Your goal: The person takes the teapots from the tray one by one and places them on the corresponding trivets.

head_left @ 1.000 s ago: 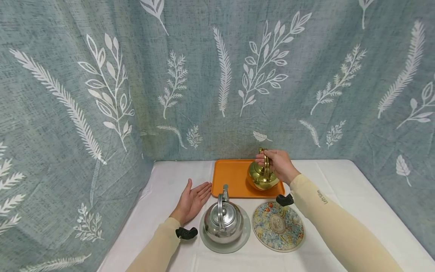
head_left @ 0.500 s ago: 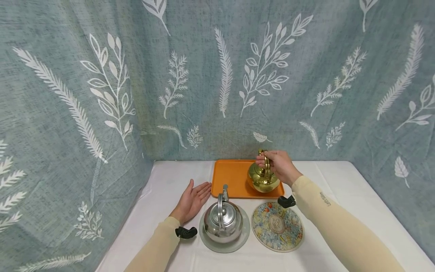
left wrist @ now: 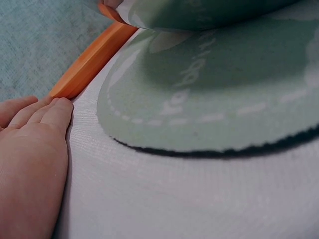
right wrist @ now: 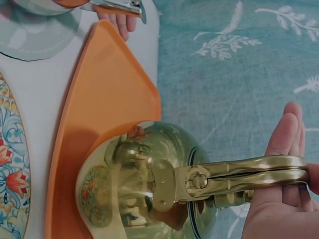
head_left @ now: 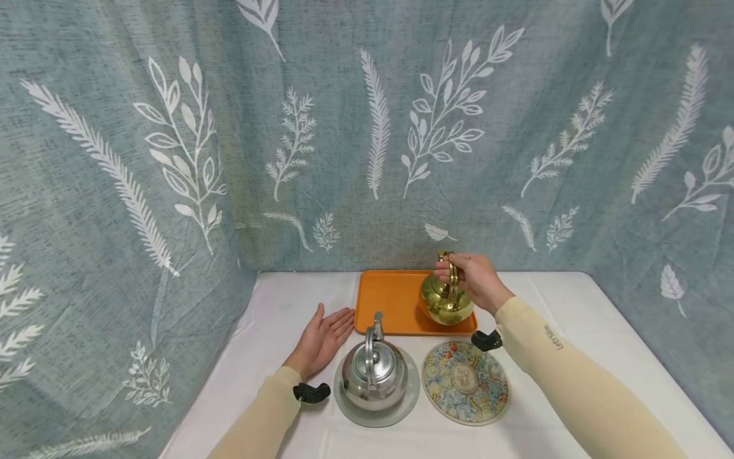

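My right hand (head_left: 476, 275) holds the arched handle of a shiny brass kettle (head_left: 446, 299) at the right end of an orange tray (head_left: 390, 303). In the right wrist view the fingers (right wrist: 281, 134) pass through the handle's loop, and the kettle's body (right wrist: 144, 179) overlaps the tray. My left hand (head_left: 327, 338) lies palm up with straight fingers, its tips right at the tray's left front corner. Beside that hand, a steel kettle (head_left: 375, 379) stands on a round pale green mat (head_left: 408, 405). The left wrist view shows the left fingertips against the tray's edge (left wrist: 89, 67).
A round mat with a floral pattern (head_left: 459, 398) lies in front of the tray, right of the steel kettle. White cloth (head_left: 550, 331) covers the table. Blue-green curtains with white leaf prints (head_left: 344, 159) hang behind and at both sides.
My right hand and the brass kettle have shifted slightly right and a little lower over the tray. The left hand, steel kettle and mats keep their places.
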The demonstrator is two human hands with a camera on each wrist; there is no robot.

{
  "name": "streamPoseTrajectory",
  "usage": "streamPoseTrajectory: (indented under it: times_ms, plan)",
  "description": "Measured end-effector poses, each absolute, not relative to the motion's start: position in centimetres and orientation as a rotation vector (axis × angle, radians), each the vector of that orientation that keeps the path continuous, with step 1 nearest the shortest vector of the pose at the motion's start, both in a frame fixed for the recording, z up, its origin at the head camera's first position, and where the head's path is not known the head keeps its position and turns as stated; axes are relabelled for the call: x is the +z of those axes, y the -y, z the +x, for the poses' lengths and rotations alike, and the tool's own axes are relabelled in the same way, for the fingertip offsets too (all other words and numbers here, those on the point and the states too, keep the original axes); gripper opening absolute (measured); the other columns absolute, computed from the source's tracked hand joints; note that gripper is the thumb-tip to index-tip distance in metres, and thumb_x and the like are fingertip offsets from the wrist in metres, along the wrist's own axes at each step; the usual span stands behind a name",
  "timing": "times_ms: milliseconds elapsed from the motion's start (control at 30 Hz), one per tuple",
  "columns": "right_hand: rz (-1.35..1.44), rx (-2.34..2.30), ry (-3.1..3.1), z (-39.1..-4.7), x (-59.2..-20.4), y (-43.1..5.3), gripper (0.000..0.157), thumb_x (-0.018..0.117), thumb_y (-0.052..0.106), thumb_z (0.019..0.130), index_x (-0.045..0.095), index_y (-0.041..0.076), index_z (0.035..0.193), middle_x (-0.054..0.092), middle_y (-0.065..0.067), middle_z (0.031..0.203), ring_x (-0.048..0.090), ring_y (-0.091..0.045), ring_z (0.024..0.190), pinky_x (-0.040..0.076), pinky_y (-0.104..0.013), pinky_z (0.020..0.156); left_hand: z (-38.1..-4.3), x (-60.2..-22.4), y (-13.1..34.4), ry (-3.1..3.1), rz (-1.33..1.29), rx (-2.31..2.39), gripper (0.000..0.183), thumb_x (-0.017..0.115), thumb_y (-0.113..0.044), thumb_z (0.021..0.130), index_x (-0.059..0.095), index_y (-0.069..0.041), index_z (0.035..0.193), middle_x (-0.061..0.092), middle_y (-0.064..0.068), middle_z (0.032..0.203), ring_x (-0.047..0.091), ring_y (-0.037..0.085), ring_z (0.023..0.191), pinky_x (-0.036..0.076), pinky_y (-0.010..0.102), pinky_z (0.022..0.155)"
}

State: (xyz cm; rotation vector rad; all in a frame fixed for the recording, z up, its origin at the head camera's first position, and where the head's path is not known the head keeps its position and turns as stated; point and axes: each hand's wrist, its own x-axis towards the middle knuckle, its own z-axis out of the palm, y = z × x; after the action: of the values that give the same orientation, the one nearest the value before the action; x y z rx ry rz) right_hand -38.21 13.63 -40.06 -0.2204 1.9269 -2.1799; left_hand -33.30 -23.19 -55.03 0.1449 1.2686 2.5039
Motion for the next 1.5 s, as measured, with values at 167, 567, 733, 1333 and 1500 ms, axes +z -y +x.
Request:
streamPoseTrajectory:
  times_ms: [167, 567, 733, 1333, 1500]
  plan:
    - [-0.232, -2.186, -1.931, -37.9, -40.0, -13.7, 0.046, 0.038, 0.014, 0.121, 0.046, -0.021, 0.150, 0.078, -0.003, 0.103, 0.077, -0.009, 0.093, 0.063, -0.030, 0.096, -33.2, -55.1, 23.2, -1.259, 0.140, 2.512, 0.091, 0.025, -0.063, 0.116, 0.011, 0.009, 0.170, 0.008, 0.025, 0.179, 0.009, 0.036, 0.166, 0.015, 0.044, 0.135]
    - [-0.201, -2.218, -1.901, -37.1, -40.1, -13.8, 0.045, 0.040, 0.014, 0.120, 0.048, -0.019, 0.149, 0.078, -0.005, 0.104, 0.077, -0.010, 0.091, 0.062, -0.033, 0.098, -33.3, -55.3, 23.3, -1.256, 0.126, 2.515, 0.092, 0.027, -0.064, 0.115, 0.013, 0.009, 0.170, 0.010, 0.024, 0.178, 0.011, 0.035, 0.165, 0.016, 0.043, 0.135]
    - [-0.197, -2.228, -1.888, -36.9, -39.9, -13.7, 0.045, 0.040, 0.013, 0.120, 0.048, -0.020, 0.149, 0.078, -0.006, 0.104, 0.077, -0.011, 0.091, 0.063, -0.033, 0.098, -33.4, -55.4, 23.3, -1.257, 0.109, 2.516, 0.093, 0.027, -0.065, 0.114, 0.013, 0.008, 0.170, 0.011, 0.024, 0.178, 0.011, 0.035, 0.165, 0.016, 0.044, 0.135]
    - [-0.199, -2.340, -1.763, -36.7, -39.4, -14.0, 0.029, 0.049, 0.003, 0.115, 0.055, -0.015, 0.137, 0.076, -0.008, 0.101, 0.077, -0.014, 0.089, 0.064, -0.031, 0.095, -33.5, -55.1, 23.3, -1.232, 0.117, 2.513, 0.092, 0.024, -0.064, 0.115, 0.012, 0.008, 0.170, 0.009, 0.023, 0.179, 0.009, 0.035, 0.166, 0.014, 0.044, 0.135]
    - [-0.225, -2.326, -1.763, -36.8, -39.3, -14.1, 0.036, 0.047, 0.004, 0.116, 0.048, -0.019, 0.144, 0.075, -0.008, 0.105, 0.076, -0.013, 0.094, 0.063, -0.028, 0.095, -33.5, -55.0, 23.3, -1.223, 0.105, 2.512, 0.092, 0.025, -0.065, 0.115, 0.012, 0.008, 0.170, 0.009, 0.023, 0.179, 0.010, 0.034, 0.166, 0.015, 0.043, 0.135]
